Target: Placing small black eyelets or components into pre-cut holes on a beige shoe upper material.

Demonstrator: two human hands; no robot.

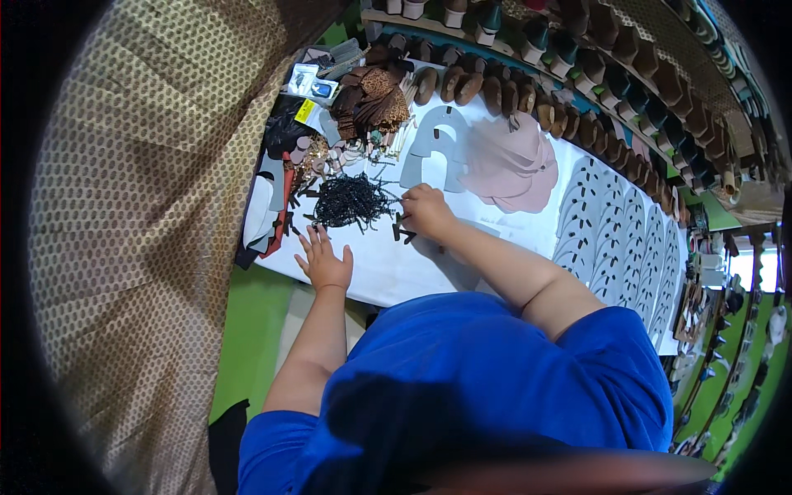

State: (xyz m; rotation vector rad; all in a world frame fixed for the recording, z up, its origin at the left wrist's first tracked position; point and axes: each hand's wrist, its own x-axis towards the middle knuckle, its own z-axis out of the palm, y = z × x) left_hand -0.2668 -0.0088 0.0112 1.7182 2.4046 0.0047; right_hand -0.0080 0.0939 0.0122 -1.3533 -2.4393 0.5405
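My left hand [327,262] lies open at the table's near edge, fingers spread, just below a tangled heap of thin black beaded strips [353,201]. My right hand [427,212] is on the table to the right of that heap, its fingers curled down and together; what they pinch, if anything, is too small to make out. Short black pieces [403,233] lie right beside its fingertips. Beyond it is a grey curved shoe-upper cutout [441,132] with small dark marks. A pile of pink cut pieces [516,169] lies to the right of that.
Rows of grey cutouts with black pieces [609,223] cover the table's right side. Brown leopard-patterned pieces [375,95] are stacked at the back left. Shoe lasts [466,87] line the back edge, with more on shelves above. A patterned curtain [157,206] hangs at left.
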